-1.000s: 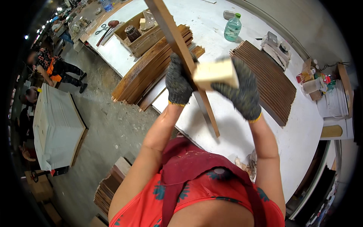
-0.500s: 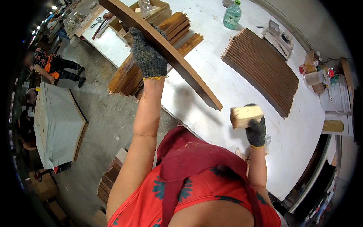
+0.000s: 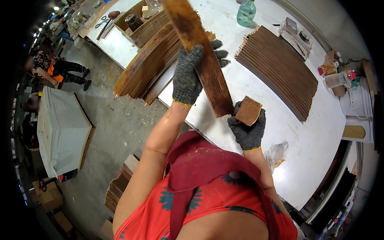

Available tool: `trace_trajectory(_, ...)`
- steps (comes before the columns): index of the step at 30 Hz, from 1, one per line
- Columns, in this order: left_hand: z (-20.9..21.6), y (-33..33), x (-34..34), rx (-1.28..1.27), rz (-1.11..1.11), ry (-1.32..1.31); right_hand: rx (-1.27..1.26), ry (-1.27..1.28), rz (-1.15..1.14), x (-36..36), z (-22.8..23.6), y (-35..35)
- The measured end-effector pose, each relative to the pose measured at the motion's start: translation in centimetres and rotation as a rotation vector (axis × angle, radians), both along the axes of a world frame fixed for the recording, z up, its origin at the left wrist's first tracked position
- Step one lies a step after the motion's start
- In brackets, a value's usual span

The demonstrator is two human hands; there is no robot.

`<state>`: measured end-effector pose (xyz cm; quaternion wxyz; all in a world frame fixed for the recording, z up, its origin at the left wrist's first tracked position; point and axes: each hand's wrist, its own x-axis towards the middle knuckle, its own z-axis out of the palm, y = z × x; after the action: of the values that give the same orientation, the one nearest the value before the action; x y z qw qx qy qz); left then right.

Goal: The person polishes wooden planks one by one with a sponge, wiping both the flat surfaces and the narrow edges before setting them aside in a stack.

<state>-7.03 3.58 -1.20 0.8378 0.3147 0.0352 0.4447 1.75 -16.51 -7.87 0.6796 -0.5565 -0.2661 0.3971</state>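
Note:
My left hand [image 3: 188, 78], in a dark grey knit glove, is closed round a curved brown wooden slat [image 3: 214, 82]. The slat slants across the picture, its broad face showing and patchy with stain toward the far end. In my gloved right hand [image 3: 251, 134] sits a pale block that looks like a sponge [image 3: 248, 111], its brown-stained face turned up. The slat's near end is right beside the fingers of my right hand; whether they touch I cannot tell. Behind my left hand lies a pile of unevenly stained slats [image 3: 150, 68].
A row of even brown slats [image 3: 280, 72] lies at the right of the white table [image 3: 308, 160]. Beyond are a green-tinted bottle [image 3: 246, 14] and a wooden box [image 3: 150, 30] with a jar. A crumpled plastic bag [image 3: 277, 154] lies near my right wrist. A person [image 3: 50, 66] is far left.
My left hand has moved right and turned the slat so its broad face shows. My right hand has come left to the slat's near end, tilting the sponge's brown face up.

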Motion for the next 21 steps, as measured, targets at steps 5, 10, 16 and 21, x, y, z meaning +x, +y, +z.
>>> trace_trajectory(5, -0.5, -0.6, 0.9, -0.067, -0.025, 0.142, 0.229, 0.584, -0.025, 0.2, 1.4, -1.6)
trace_trajectory(10, -0.6, -0.7, 0.7, -0.048, 0.042, 0.197, 0.230, 0.010, -0.263, 2.6, 3.0, -3.9)
trace_trajectory(16, -1.2, -0.5, 0.8, -0.038, 0.047, 0.165, 0.010, -1.115, -0.204, 1.2, 6.3, -4.1)
trace_trajectory(21, -1.9, -0.5, 1.3, -0.086, 0.039, 0.164, 0.097, -1.262, 0.001, 0.5, 5.2, -4.0)
